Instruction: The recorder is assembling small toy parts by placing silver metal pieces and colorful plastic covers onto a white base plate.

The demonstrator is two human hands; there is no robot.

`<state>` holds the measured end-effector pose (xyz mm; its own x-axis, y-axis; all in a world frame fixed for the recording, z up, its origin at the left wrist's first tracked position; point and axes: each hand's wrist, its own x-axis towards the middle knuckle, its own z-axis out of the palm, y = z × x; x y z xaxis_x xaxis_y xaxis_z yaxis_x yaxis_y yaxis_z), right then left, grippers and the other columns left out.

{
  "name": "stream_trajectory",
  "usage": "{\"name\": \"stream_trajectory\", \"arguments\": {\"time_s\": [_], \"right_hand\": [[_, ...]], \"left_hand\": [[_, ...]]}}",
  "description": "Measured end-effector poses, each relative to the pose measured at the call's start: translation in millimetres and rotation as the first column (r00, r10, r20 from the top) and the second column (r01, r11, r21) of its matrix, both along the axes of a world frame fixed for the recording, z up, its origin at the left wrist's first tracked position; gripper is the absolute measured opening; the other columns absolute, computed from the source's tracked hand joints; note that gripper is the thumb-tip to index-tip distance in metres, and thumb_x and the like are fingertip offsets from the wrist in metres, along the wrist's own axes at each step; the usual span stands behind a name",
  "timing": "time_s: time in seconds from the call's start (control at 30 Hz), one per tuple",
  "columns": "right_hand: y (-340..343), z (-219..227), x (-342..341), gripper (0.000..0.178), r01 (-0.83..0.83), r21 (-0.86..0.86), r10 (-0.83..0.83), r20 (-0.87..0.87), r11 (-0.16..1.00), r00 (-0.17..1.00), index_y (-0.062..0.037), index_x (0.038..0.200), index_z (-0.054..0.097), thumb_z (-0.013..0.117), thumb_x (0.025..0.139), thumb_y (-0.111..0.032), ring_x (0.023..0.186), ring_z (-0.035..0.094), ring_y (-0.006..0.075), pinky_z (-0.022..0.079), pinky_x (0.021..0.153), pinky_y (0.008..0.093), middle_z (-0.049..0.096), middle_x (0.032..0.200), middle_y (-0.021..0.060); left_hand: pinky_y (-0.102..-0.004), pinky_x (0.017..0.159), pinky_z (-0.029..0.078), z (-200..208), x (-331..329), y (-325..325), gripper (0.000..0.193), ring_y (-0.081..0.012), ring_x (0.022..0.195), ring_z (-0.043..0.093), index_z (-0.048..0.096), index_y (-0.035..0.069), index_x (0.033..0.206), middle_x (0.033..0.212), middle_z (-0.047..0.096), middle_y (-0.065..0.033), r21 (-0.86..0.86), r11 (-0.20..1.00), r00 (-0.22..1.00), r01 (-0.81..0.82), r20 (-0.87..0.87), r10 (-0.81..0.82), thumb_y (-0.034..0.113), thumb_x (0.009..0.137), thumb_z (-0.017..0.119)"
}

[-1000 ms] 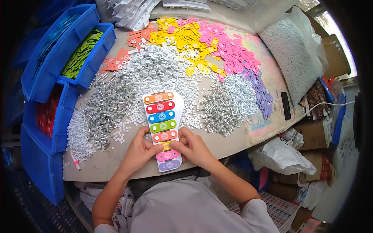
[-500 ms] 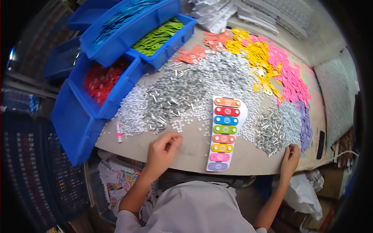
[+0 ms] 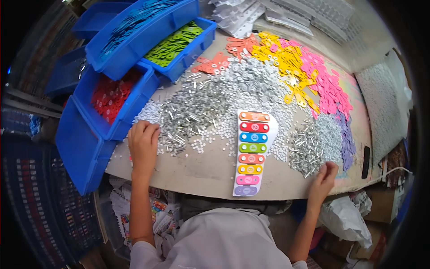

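My left hand (image 3: 144, 142) reaches to the near left edge of a pile of small white pieces (image 3: 150, 110). Its fingers are bent close together, and their tips are partly hidden. My right hand (image 3: 321, 181) is closed in a pinch at the near edge of a pale grey-blue pile of tiny parts (image 3: 329, 136); whatever it holds is hidden. Between my hands lies a white toy xylophone base (image 3: 273, 128) with a column of coloured bars. The upper bars carry white round caps at both ends; the pink bar (image 3: 247, 180) and purple bar (image 3: 246, 191) show none.
Blue bins (image 3: 85, 148) at the left hold red, green and blue bars. Silver pins (image 3: 192, 107), grey washers (image 3: 255, 78), and loose yellow bars (image 3: 286, 58), pink bars (image 3: 329, 85) and purple bars (image 3: 348, 145) cover the table. White trays (image 3: 237, 18) are stacked behind.
My left hand has moved left and away from me to the white pile, covering most of the small pink-and-white tube. My right hand stays by the grey-blue pile. The view has shifted slightly.
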<state>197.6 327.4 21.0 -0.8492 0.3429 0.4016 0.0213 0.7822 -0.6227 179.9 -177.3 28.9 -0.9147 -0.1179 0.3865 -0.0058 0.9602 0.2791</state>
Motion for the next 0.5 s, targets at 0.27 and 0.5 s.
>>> {"name": "stream_trajectory", "arguments": {"time_s": [0.27, 0.5], "right_hand": [[-78.1, 34.9, 11.8, 0.006, -0.178, -0.749, 0.543, 0.275, 0.638, 0.794, -0.0050, 0.099, 0.057, 0.061, 0.104, -0.007, 0.068, 0.055, 0.0046, 0.042, 0.057, 0.0218, 0.058, 0.078, -0.0028], [-96.4, 40.5, 23.9, 0.017, -0.062, -0.891, 0.722, 0.321, 0.449, 0.613, 0.0009, 0.117, 0.068, 0.061, 0.106, -0.009, 0.082, 0.063, 0.0063, 0.050, 0.070, 0.0223, 0.072, 0.097, 0.0041]], "left_hand": [[-0.0454, 0.093, 0.043, 5.2, -2.8, -0.7, 0.006, -0.0321, 0.104, 0.059, 0.065, 0.003, 0.098, 0.102, 0.061, -0.0106, 0.008, 0.999, 0.998, 0.038, 0.057, -0.039, 0.009, 0.095, 0.067], [-0.0318, 0.074, 0.050, 9.6, 10.2, 5.7, 0.008, -0.0170, 0.078, 0.065, 0.061, 0.001, 0.100, 0.093, 0.070, -0.0088, 0.590, 0.792, 0.987, -0.158, 0.080, 0.137, 0.008, 0.104, 0.059]]}}
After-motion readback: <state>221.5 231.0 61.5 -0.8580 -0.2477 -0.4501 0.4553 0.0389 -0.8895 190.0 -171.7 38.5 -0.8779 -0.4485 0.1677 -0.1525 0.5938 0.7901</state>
